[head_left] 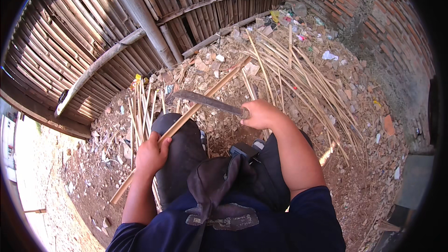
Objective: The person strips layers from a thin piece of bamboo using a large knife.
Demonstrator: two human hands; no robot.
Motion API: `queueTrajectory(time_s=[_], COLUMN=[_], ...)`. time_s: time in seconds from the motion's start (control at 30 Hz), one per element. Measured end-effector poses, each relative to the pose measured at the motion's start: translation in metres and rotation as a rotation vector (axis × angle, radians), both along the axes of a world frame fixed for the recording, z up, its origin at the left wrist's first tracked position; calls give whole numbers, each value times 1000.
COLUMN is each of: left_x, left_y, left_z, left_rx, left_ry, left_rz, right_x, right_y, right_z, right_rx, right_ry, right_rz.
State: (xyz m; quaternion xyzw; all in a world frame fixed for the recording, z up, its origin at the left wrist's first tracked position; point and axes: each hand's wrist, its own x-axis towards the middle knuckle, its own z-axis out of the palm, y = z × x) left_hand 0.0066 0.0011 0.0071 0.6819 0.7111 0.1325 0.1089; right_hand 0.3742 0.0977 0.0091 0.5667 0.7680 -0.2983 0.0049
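Note:
My left hand is closed round a long split bamboo strip, which slants from the lower left up to the far right across my left knee. In my right hand is the handle of a machete, its dark blade pointing left with a hooked tip. The blade lies across the strip in the picture, beyond my knee; whether it touches the bamboo I cannot tell. Part of the strip is hidden behind my left fingers.
Many thin bamboo strips lie on the rubble ground to the right, and a smaller bunch lies left of my knee. A bamboo slat wall stands ahead and left, a brick wall at the right. Litter is scattered about.

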Motion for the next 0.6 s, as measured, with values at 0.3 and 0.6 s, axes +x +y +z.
queueTrajectory(time_s=[0.3,0.6], left_x=[1,0], left_y=[-1,1], left_z=[-1,-1], left_rx=[14,6], left_ry=[7,-52], left_rz=[7,4], right_x=[0,6], right_y=[2,3], right_z=[-1,-22], right_rx=[-37,66], right_ry=[33,112], right_rz=[2,16])
